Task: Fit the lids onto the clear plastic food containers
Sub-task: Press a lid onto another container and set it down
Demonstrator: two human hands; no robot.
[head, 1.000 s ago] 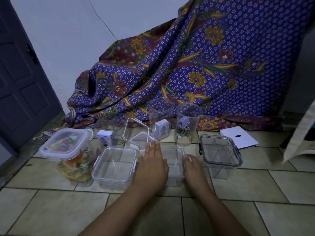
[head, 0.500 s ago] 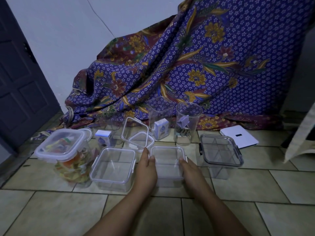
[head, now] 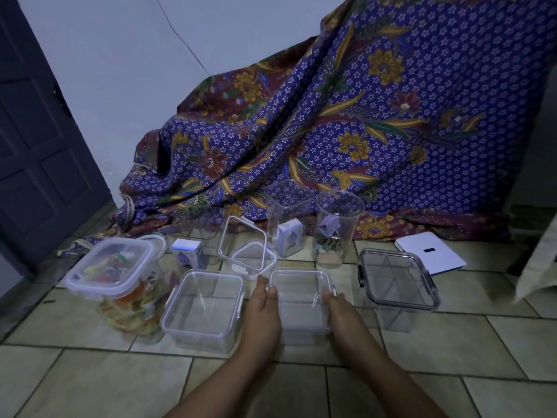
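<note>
Clear container [head: 301, 309], lid [head: 300, 282] on, is flanked by left hand [head: 261, 312] and right hand [head: 343, 312], both flat, unclenched against its sides. Sealing judged underway; firm inward-downward pressure required next.

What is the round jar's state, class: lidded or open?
Open: the round jar shows a bare rim, with no lid on it.

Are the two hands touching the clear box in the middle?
Touching. The head view shows the left hand pressed on the lidded clear container from the left, the right hand from the right, no gap.
</note>
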